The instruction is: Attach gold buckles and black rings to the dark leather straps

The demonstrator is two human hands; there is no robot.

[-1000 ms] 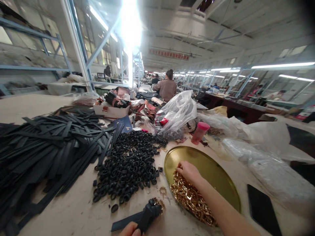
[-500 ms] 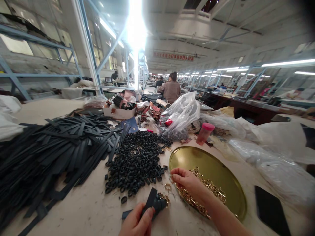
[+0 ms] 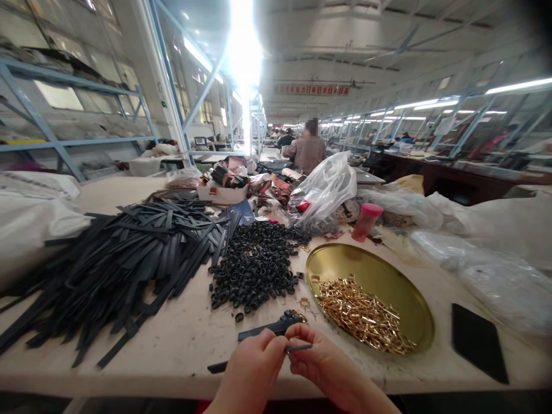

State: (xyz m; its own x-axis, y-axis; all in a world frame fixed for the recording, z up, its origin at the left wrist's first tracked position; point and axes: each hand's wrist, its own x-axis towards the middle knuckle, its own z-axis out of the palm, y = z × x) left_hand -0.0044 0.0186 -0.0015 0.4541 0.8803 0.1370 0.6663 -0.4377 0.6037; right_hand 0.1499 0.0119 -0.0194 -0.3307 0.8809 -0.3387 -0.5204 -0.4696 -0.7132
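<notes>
Near the table's front edge my left hand (image 3: pixel 256 365) and my right hand (image 3: pixel 321 356) meet, fingers pinched on a short black strip (image 3: pixel 299 347) that sticks out between them. Any buckle at the fingertips is hidden. Just beyond them lie black strips with gold buckles (image 3: pixel 276 326). A round gold tray (image 3: pixel 366 261) on the right holds a heap of gold buckles (image 3: pixel 362 313). Small black loops (image 3: pixel 254 267) are piled in the middle, beside a large heap of long black strips (image 3: pixel 142 247) on the left.
A pink-lidded jar (image 3: pixel 366 222) stands behind the tray. Clear plastic bags (image 3: pixel 495 282) and a dark flat slab (image 3: pixel 478 342) are at the right. Farther back are an open box (image 3: pixel 222 194), a plastic bag (image 3: pixel 330 190) and a seated person (image 3: pixel 307 152).
My right hand has left the tray and come to my left hand. The black strip is now between both hands, and the bundle lies on the table. The view has shifted.
</notes>
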